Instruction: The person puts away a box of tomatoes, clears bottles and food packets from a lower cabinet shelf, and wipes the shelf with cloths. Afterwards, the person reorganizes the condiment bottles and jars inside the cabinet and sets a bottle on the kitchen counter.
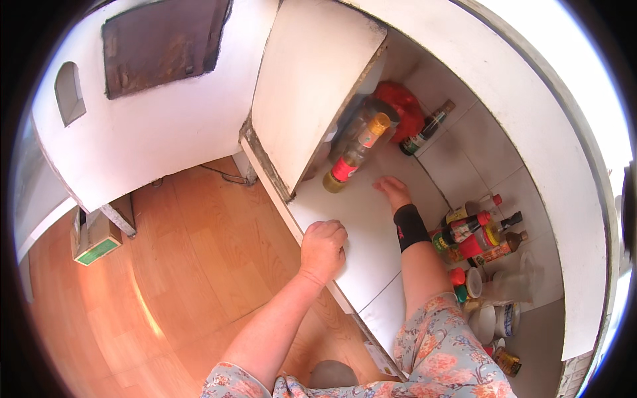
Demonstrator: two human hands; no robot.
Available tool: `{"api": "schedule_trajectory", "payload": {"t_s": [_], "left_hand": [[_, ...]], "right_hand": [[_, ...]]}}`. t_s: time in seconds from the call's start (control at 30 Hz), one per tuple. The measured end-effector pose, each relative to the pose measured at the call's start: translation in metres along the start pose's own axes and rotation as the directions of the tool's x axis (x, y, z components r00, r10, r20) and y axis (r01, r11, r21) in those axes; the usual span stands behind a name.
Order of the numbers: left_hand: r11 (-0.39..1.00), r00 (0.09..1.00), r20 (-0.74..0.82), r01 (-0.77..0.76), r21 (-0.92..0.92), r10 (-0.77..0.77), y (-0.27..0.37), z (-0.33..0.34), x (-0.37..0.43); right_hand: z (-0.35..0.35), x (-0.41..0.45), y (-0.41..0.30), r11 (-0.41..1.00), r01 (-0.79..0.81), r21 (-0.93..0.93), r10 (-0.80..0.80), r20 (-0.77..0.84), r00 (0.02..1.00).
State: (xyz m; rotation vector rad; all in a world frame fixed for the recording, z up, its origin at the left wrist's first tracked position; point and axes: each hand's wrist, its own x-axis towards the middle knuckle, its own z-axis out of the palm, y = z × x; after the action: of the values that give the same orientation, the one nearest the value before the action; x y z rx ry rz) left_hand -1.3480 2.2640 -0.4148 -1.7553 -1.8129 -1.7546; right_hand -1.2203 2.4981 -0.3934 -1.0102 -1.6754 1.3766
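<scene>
My left hand (323,248) is curled into a loose fist at the front edge of a white tiled shelf (371,271), with nothing visible in it. My right hand (393,191) reaches over the shelf, a black wristband (411,229) around its wrist. Its fingers are slightly bent and apart from anything I can see. The nearest thing to it is a clear glass bottle (343,168) with a gold cap and a red label, standing just to the left. Behind that bottle sits a large clear jar (366,122), partly covered by it.
A red plastic bag (402,107) and a dark bottle (425,129) are at the back. Several sauce bottles (473,234), jars and white bowls (482,323) line the tiled wall at right. A white panel (308,89) borders the shelf. A cardboard box (97,236) is on the wood-look floor (199,258).
</scene>
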Motion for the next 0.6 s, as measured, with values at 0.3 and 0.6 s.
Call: {"api": "schedule_trajectory", "payload": {"t_s": [0.3, 0.6], "left_hand": [[1.000, 1.000, -0.013, -0.010, -0.011, 0.010, 0.001, 0.002, 0.002], [0.998, 0.998, -0.037, -0.057, 0.034, 0.058, -0.001, 0.002, 0.003]], "right_hand": [[0.075, -0.063, -0.084, 0.929, 0.348, 0.126, -0.347, -0.030, 0.937], [0.162, -0.071, -0.166, 0.456, 0.689, -0.563, -0.618, 0.357, 0.701]]}}
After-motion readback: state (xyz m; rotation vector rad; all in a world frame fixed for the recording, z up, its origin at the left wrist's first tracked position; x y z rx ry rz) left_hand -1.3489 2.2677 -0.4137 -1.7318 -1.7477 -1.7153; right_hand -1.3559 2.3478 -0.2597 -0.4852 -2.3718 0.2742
